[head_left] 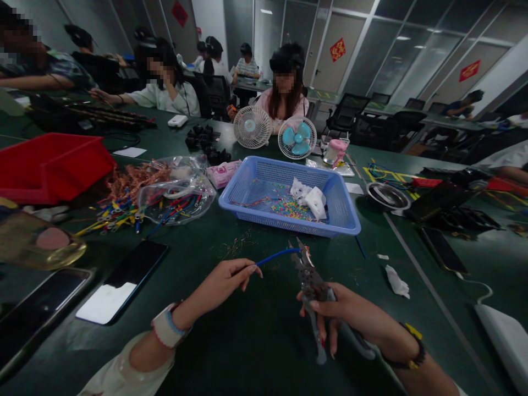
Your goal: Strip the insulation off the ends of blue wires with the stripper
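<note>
Between its thumb and fingers, my left hand (235, 275) pinches a blue wire (274, 256) that points to the right. My right hand (334, 311) grips a pair of wire strippers (308, 278) with grey handles, which are spread apart. The far end of the wire lies at the jaws of the tool; whether the jaws touch it I cannot tell. Just beyond both hands is a blue plastic basket (289, 224) with small coloured scraps and crumpled white tissue (315, 202) in it. Fine copper strands (237, 245) are scattered on the green table.
To the left are a red bin (53, 168), bare copper wire (136, 184), a clear bag of wires (177, 201) and two phones. Two small fans (297, 137) stand behind the basket. A metal bowl (388, 196) and another phone (443, 250) are at right. Other people sit around.
</note>
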### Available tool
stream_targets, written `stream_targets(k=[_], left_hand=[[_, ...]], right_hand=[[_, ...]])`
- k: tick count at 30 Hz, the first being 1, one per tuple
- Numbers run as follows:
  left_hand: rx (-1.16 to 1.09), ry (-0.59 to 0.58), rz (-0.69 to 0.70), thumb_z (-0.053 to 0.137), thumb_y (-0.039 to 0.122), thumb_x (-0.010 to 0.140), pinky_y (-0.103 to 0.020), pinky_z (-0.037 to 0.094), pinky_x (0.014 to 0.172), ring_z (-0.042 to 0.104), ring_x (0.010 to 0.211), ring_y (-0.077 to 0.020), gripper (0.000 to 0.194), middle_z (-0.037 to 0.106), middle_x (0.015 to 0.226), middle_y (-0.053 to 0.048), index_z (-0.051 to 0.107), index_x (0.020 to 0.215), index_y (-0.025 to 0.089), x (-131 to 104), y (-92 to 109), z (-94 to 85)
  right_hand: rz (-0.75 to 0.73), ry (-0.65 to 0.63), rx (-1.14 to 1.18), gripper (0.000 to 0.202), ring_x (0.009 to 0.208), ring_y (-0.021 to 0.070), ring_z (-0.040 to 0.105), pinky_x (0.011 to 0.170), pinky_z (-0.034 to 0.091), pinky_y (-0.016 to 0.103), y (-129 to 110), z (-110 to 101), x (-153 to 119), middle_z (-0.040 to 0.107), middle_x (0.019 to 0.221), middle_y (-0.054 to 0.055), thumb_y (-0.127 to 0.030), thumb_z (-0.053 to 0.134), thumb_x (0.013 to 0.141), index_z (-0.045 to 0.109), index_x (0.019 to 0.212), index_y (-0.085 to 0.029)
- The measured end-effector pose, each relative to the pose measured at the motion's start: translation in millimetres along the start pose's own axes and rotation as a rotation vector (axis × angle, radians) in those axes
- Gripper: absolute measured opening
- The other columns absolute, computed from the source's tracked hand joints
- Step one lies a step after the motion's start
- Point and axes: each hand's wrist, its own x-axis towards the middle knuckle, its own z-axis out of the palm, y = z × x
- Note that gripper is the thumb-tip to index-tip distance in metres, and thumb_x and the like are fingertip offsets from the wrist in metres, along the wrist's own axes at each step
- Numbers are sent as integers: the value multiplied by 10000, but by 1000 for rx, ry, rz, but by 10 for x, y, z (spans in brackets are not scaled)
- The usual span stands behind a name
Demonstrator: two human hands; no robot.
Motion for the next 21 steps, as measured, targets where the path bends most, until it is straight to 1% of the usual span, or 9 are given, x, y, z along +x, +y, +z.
stream_targets(k=[2,4,9,11,13,15,17,20,21], left_hand=[[55,19,44,407,432,956,-199,335,542,463,565,-111,372,512,602,43,691,995,194,-21,32,0],[83,28,68,406,413,958,-204,334,552,466,561,-113,363,512,595,46,697,986,198,-32,46,8],[114,115,62,399,412,958,-214,333,554,482,553,-122,369,509,576,48,693,987,192,-22,20,-3],[133,142,66,406,419,953,-214,327,544,476,542,-120,366,510,578,49,691,997,195,-16,11,-22],[155,157,75,410,421,949,-213,327,538,477,536,-118,364,510,581,48,691,995,194,-15,6,-32],[176,163,96,408,408,950,-211,337,545,489,545,-119,356,508,585,46,690,991,194,-19,-4,-25],[198,165,119,410,383,952,-208,355,562,502,561,-120,337,510,593,44,688,995,198,-26,-20,-4],[224,163,137,422,360,956,-207,375,580,515,577,-121,311,531,613,37,688,1003,207,-38,-43,32],[229,158,140,424,357,957,-208,382,586,521,582,-123,308,543,623,33,689,1006,208,-42,-45,42]], right_hand=[[15,25,-82,468,650,141,666,449,555,218,8,-78,-55,609,1019,93,-441,665,789,529,1113,-132],[33,55,-170,461,708,164,681,469,561,222,19,-160,-117,594,1044,97,-448,647,800,523,1120,-139],[76,82,-340,430,737,184,678,496,555,232,-29,-296,-347,588,873,40,-474,607,821,530,1071,-133],[81,103,-425,430,746,189,676,529,564,259,-86,-328,-447,598,871,46,-489,573,838,532,1078,-134],[21,186,-544,405,790,196,675,606,576,294,-140,-360,-506,623,910,68,-472,522,871,542,1101,-139],[-84,352,-705,375,789,193,671,668,570,319,-171,-392,-497,653,892,69,-427,475,899,548,1147,-155],[-234,596,-886,373,803,199,669,730,558,348,-167,-415,-419,675,904,76,-369,441,912,530,1218,-175],[-519,983,-1116,428,957,239,641,872,516,428,-110,-410,-228,641,1101,127,-291,432,903,468,1317,-184],[-592,1051,-1173,455,1009,249,622,904,501,443,-85,-396,-163,604,1179,140,-257,435,894,442,1344,-187]])
